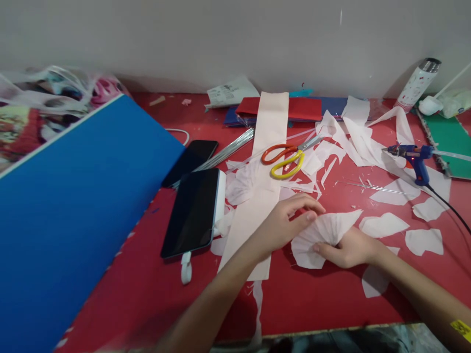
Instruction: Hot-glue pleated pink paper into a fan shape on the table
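Observation:
A white pleated petal-shaped piece [326,230], paper or thin cloth, is spread in a fan just above the red table. My right hand [348,249] grips it, thumb across the front and the other fingers hidden behind. At its upper left edge is my left hand [285,220], fingers loosely curved and thumb apart from them; the thumb tip meets the edge, though a hold does not show. Beneath my left wrist runs a long cream strip [272,127]. Scissors [289,159] with orange and yellow handles lie across it.
Cut white pieces [384,224] and scraps are scattered at right. A blue glue gun [414,156] with a cord stands there, near a green board [456,142] and a flask [419,83]. At left are a large blue board [84,206], a tablet [193,211] and wires [231,149].

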{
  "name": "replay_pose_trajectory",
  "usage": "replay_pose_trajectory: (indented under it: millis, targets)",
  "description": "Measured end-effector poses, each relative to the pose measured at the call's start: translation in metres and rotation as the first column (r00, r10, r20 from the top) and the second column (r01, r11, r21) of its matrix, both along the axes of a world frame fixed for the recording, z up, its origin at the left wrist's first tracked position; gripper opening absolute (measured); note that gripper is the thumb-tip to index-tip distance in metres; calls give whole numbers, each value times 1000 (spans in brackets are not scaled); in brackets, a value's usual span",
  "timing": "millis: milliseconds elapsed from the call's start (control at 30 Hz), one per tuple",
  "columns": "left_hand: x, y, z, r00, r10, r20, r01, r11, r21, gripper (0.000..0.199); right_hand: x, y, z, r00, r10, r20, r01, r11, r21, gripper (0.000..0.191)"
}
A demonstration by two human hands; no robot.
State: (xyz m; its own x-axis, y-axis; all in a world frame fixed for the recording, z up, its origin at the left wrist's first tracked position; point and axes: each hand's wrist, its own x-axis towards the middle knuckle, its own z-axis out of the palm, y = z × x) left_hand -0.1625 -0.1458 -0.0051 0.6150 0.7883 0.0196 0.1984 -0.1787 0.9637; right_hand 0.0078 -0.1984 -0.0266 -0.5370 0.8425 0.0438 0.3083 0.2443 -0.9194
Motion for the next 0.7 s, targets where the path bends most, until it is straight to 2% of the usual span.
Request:
replay_pose_trajectory:
  millis: [100, 333, 700]
  targets:
    - [4, -4, -2, 998, -25, 53, 25, 1000, -15, 22, -2, -1, 1, 1000, 11, 20, -11, 1000, 9, 8]
    - [5, -8, -3, 995, 20, 97, -19, 1000, -10, 22, -4, 0, 2, 1000, 19, 0, -19, 999, 47, 13]
    - [5, -8, -2, 988, 81, 135, -92, 993, 79, 21, -4, -1, -1, 998, 8, 63, -11, 998, 62, 9]
